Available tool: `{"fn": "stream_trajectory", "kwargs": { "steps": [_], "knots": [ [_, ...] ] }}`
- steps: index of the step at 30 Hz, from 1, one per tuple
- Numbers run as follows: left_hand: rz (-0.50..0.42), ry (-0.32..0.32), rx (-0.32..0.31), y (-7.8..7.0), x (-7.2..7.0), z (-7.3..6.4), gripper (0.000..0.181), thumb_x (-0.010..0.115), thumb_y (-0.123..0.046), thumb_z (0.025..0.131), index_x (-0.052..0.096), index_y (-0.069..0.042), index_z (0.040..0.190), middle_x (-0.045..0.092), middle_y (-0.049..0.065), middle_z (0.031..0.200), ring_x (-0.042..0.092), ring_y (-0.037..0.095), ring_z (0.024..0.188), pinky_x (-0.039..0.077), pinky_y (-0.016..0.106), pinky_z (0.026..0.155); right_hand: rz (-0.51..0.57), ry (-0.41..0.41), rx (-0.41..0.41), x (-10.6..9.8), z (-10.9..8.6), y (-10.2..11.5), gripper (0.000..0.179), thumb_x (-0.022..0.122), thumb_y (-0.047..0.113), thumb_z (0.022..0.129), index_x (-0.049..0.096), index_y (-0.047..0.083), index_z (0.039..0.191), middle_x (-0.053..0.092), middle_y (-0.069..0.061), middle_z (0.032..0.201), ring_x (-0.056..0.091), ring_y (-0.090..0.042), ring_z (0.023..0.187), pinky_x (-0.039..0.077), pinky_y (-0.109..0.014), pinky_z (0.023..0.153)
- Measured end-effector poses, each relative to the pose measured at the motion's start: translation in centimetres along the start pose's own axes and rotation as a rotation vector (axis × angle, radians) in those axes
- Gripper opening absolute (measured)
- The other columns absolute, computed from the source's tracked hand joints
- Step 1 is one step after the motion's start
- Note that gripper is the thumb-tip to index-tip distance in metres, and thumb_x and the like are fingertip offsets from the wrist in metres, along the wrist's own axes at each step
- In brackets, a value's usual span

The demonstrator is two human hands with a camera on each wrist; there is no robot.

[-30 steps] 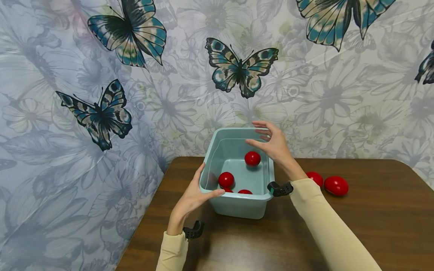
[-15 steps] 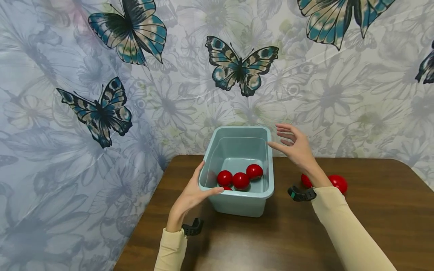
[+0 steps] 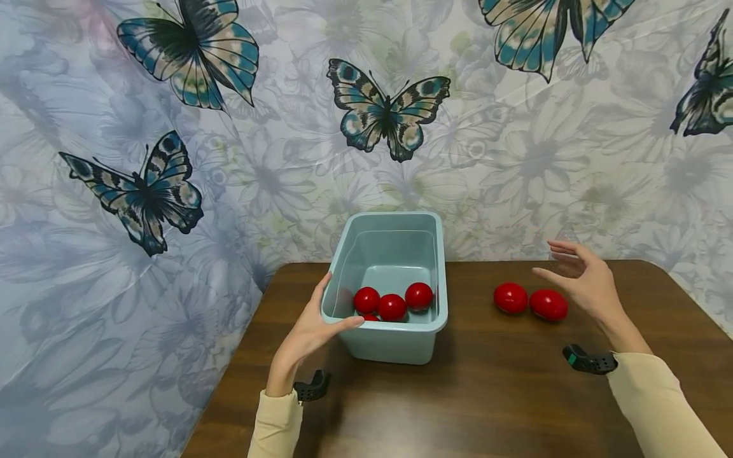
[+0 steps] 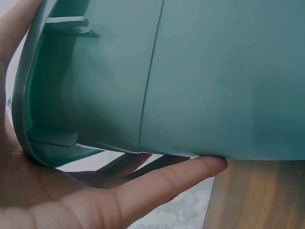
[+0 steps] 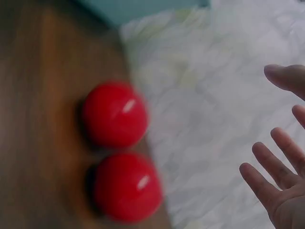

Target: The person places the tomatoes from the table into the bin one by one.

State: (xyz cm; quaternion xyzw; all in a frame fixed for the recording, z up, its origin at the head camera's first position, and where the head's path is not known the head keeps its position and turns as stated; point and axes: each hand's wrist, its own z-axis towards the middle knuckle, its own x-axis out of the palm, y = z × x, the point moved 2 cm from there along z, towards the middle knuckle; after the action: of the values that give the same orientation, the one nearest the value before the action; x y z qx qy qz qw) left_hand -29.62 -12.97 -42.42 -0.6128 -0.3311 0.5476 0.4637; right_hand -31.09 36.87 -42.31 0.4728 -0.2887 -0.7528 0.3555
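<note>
A light blue-green plastic bin [image 3: 389, 343] stands on the table, with several shiny red balls [image 3: 392, 307] gathered at its near end. My left hand [image 3: 309, 327] holds the near left corner, thumb over the front rim and fingers along the outer side wall. The left wrist view shows a finger [image 4: 167, 183] lying against the bin wall [image 4: 205, 86]. To the right of the bin, two more red balls [image 3: 510, 298] sit side by side on the wood. My right hand [image 3: 590, 283] hovers just right of them, fingers spread and holding nothing.
The brown wooden table [image 3: 487, 394] has a rounded far edge against a wall covering [image 3: 532, 159] printed with flowers and butterflies. Black bands [image 3: 590, 360] are worn on both wrists.
My right hand has moved from over the bin to the right, past the two table balls. The balls in the bin have rolled together at the near end. The left hand stays put.
</note>
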Motion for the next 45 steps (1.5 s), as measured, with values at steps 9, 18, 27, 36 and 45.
{"fn": "stream_trajectory", "kwargs": {
  "steps": [9, 18, 27, 36, 45],
  "knots": [
    [-0.01, 0.013, 0.0, 0.4, 0.2, -0.2, 0.118, 0.089, -0.036, 0.083, 0.01, -0.022, 0.169, 0.03, 0.009, 0.168, 0.04, 0.04, 0.147, 0.038, 0.059, 0.117, -0.182, 0.19, 0.036, 1.5, -2.0, -6.5, 0.068, 0.082, 0.021, 0.093, 0.051, -0.008, 0.147, 0.042, -0.041, 0.141, 0.051, -0.063, 0.119, 0.048, -0.072, 0.091],
    [-0.014, 0.02, 0.02, -0.1, 0.5, -0.1, 0.116, 0.088, -0.036, 0.084, 0.011, -0.025, 0.169, 0.031, 0.01, 0.167, 0.042, 0.038, 0.146, 0.04, 0.059, 0.115, -0.297, 0.217, 0.033, 2.1, -2.4, -8.5, 0.055, 0.083, 0.013, 0.09, 0.061, -0.01, 0.135, 0.045, -0.043, 0.136, 0.045, -0.065, 0.116, 0.047, -0.077, 0.086],
    [0.003, 0.014, 0.017, -0.3, 0.5, 0.0, 0.117, 0.089, -0.039, 0.083, 0.011, -0.025, 0.169, 0.031, 0.009, 0.167, 0.042, 0.038, 0.146, 0.039, 0.06, 0.116, -0.357, 0.223, -0.023, 1.9, -1.8, -8.6, 0.056, 0.09, 0.011, 0.08, 0.065, -0.008, 0.127, 0.053, -0.044, 0.13, 0.052, -0.065, 0.111, 0.049, -0.076, 0.083],
    [-0.01, 0.016, 0.021, -0.1, 0.3, 0.0, 0.116, 0.089, -0.036, 0.083, 0.011, -0.024, 0.169, 0.031, 0.012, 0.168, 0.042, 0.04, 0.145, 0.04, 0.06, 0.115, -0.366, 0.168, -0.068, 2.8, -2.1, -8.8, 0.058, 0.091, 0.005, 0.074, 0.066, -0.008, 0.125, 0.055, -0.043, 0.124, 0.054, -0.065, 0.105, 0.048, -0.077, 0.081],
    [-0.02, 0.023, 0.036, 0.0, -0.1, 0.1, 0.115, 0.088, -0.034, 0.084, 0.011, -0.022, 0.169, 0.03, 0.014, 0.168, 0.042, 0.042, 0.145, 0.039, 0.062, 0.115, -0.364, 0.159, -0.061, 3.6, -1.7, -8.6, 0.057, 0.091, 0.004, 0.074, 0.066, -0.009, 0.123, 0.056, -0.043, 0.122, 0.055, -0.064, 0.104, 0.048, -0.077, 0.08]
  ]
}}
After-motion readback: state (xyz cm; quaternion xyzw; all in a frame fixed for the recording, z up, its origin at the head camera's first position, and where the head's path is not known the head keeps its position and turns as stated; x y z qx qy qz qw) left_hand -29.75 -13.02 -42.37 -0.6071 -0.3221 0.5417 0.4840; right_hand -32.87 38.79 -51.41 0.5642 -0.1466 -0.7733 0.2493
